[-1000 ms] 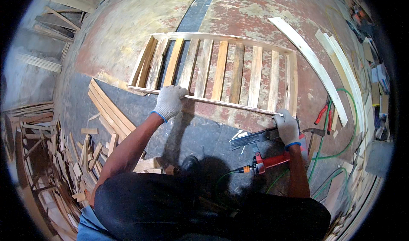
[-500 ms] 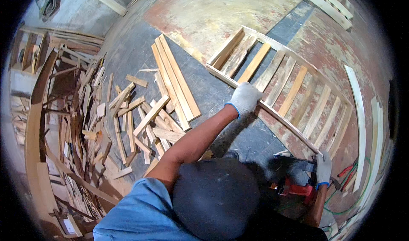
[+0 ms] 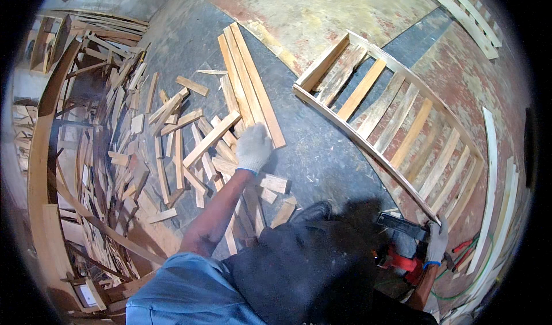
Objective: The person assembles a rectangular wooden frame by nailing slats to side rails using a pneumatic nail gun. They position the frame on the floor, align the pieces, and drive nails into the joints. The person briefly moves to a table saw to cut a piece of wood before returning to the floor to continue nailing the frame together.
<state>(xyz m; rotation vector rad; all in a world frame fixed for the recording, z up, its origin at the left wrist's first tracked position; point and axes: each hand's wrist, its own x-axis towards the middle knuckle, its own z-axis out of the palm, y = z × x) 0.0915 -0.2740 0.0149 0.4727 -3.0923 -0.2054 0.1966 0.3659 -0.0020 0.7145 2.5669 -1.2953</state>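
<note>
Three long sawn planks [image 3: 244, 78] lie side by side on the grey floor [image 3: 310, 152], out ahead of my left hand [image 3: 254, 148]. Their long axis runs away from me, slanting toward the upper left, and their near ends finish right at the glove. My left is clearly the nearer hand: its knuckles cover the near ends of the left and middle planks, while the right-hand plank reaches a little past it on its far side. The back of the glove hides those fingers from me, so I cannot tell whether they are clenched on wood or loose.

Just left of and below that hand I have a loose scatter of short wood offcuts [image 3: 211, 139], some lying across others, and beyond it a dense heap of scrap timber [image 3: 115, 118].

To the right of the planks, well apart from them, lies a slatted wooden frame [image 3: 411, 132], slanting down toward my right. My right hand [image 3: 438, 241] is at its near corner, close beside the red-and-black nail gun [image 3: 398, 259]; I cannot tell which of them those fingers grasp, if either. Farther right, a pale board [image 3: 491, 175] lies on the floor.
</note>
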